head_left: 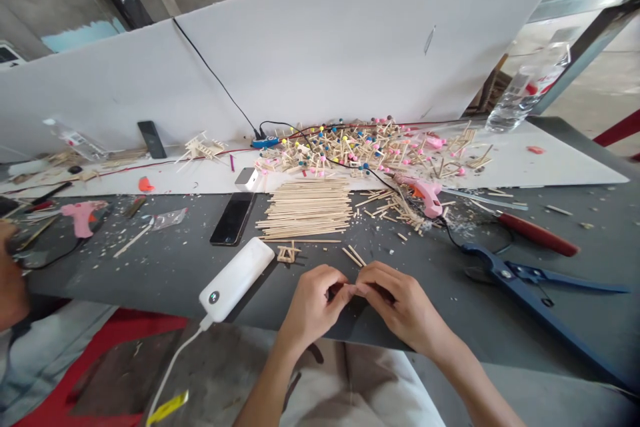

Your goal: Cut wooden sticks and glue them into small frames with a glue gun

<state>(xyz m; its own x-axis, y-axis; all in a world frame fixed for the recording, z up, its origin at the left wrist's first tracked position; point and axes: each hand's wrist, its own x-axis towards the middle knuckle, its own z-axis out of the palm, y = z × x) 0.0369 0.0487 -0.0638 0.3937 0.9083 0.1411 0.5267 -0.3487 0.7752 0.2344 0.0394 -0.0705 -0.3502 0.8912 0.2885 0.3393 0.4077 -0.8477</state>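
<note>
My left hand [316,303] and my right hand [400,300] meet over the front of the grey table, fingertips pinched and touching each other. Whatever sits between the fingertips is too small or too hidden to make out. Just beyond them lie two short wooden sticks [354,256]. To the left of my left hand stands a small frame of glued sticks [288,253]. A layer of long thin wooden sticks [306,211] is laid side by side farther back. Cut stick pieces [393,205] are scattered to its right, near a pink glue gun [423,193].
Blue-handled cutters [520,290] and a red-handled tool [540,233] lie at right. A white power bank [236,281] and a phone [233,219] are at left. Ball-tipped stick pieces [345,147] heap at the back. Another person's arm [11,280] shows at far left.
</note>
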